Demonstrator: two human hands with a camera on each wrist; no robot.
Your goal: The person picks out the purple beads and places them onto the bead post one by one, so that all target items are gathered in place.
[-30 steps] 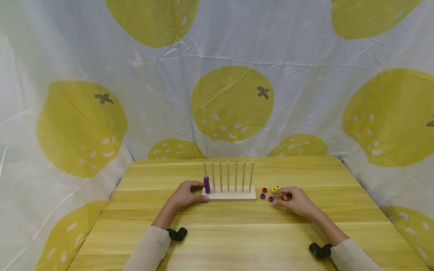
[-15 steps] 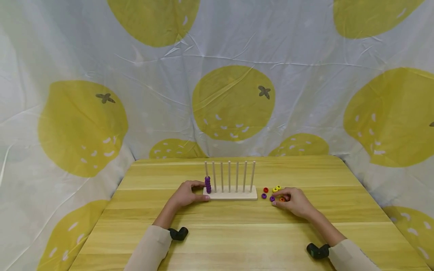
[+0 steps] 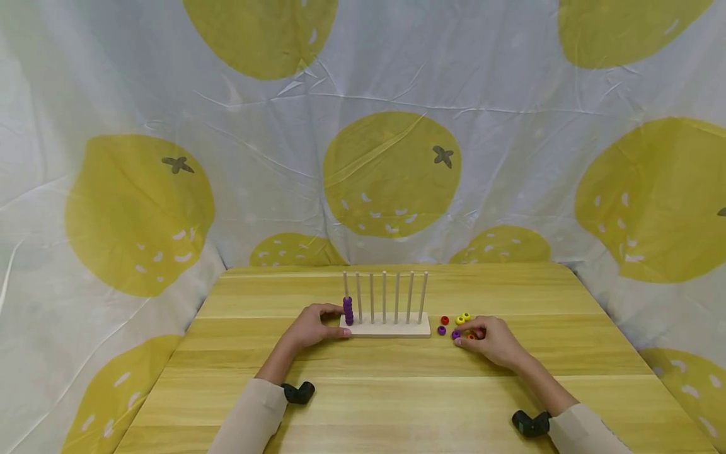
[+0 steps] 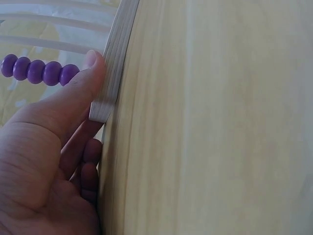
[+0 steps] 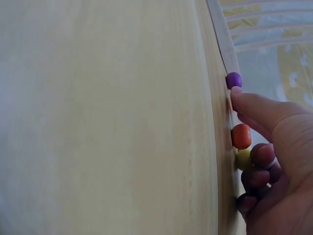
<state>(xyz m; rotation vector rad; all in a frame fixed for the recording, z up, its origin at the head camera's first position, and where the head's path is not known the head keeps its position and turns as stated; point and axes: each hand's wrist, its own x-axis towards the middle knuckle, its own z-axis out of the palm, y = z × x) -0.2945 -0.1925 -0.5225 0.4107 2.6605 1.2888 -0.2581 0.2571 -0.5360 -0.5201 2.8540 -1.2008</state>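
My left hand [image 3: 309,326] grips the left end of a pale wooden peg stand [image 3: 391,328], thumb on the front edge and fingers behind. Several upright pegs rise from its base. On the leftmost peg sits a stack of purple beads [image 3: 348,311], which shows beside the thumb [image 4: 93,61] in the left wrist view. To the right of the stand, my right hand [image 3: 493,340] pinches a purple bead [image 3: 456,335] between thumb and index finger, low over the table. The thumb hides that bead in the right wrist view. The other right fingers are curled.
Near the right hand lie another purple bead [image 3: 441,330], a red bead [image 3: 445,320], yellow beads [image 3: 460,320] and an orange bead [image 5: 241,136], partly covered by the hand in the head view. A lemon-print cloth [image 3: 391,176] hangs behind the wooden table [image 3: 386,403].
My right index finger has come down from beside the yellow beads to the purple bead, narrowing the gap to the thumb. The left hand keeps its grip on the peg stand.
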